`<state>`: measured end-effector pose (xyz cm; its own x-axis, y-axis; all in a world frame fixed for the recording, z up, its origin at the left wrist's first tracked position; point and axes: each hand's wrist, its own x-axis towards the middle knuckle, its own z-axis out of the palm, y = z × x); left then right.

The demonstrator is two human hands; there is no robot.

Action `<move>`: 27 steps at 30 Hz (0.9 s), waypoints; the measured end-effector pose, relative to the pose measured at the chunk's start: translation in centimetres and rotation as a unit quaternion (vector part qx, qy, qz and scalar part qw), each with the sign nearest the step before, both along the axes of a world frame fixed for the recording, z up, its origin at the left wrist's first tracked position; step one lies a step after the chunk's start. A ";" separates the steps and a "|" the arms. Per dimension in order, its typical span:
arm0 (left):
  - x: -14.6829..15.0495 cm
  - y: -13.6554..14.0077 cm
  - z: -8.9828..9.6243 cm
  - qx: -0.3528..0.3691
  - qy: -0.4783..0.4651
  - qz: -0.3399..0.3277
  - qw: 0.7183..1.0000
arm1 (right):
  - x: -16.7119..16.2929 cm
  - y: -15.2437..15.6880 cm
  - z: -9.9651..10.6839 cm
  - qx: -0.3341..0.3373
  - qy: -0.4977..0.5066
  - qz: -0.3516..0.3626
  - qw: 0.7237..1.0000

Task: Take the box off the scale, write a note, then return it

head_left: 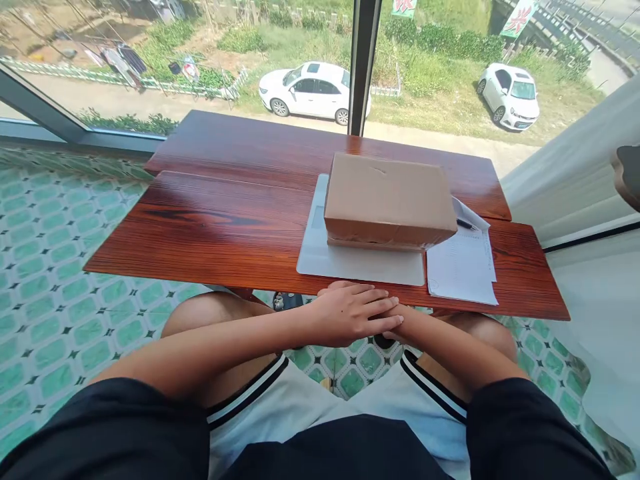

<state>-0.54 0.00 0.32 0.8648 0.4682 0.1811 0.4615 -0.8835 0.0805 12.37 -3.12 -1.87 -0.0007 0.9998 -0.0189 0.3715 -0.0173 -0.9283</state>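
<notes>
The fingers of the left hand lie flat and released over the right hand, mostly hidden beneath, so I cannot tell how its fingers stand; neither grasps anything. Both rest at the near edge of the counter. Just beyond sits the cardboard box, closed, on a grey laptop, papers and a pen beside it. Handling the box well would probably mean gripping both short ends evenly, so the laptop stays put

Box on the laptop at your twelve o'clock, papers at its three, your left hand over your right.
</notes>
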 end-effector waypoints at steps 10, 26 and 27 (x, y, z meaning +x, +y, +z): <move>0.6 1.2 2.3 -0.052 0.030 0.011 0.998 | -0.4 0.6 1.2 0.050 0.072 -0.038 0.995; 3.8 2.0 3.6 -0.124 0.007 -0.008 0.992 | -1.8 1.4 -0.8 0.072 -0.005 -0.128 0.989; 3.9 2.0 3.5 -0.124 0.002 -0.005 0.992 | -2.6 1.9 -1.0 0.075 -0.011 -0.129 0.989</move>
<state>3.37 2.03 3.86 0.8706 0.4887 0.0573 0.4529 -0.8415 0.2947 9.81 -1.21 -2.88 0.2532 0.9583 0.1329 0.3936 0.0234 -0.9190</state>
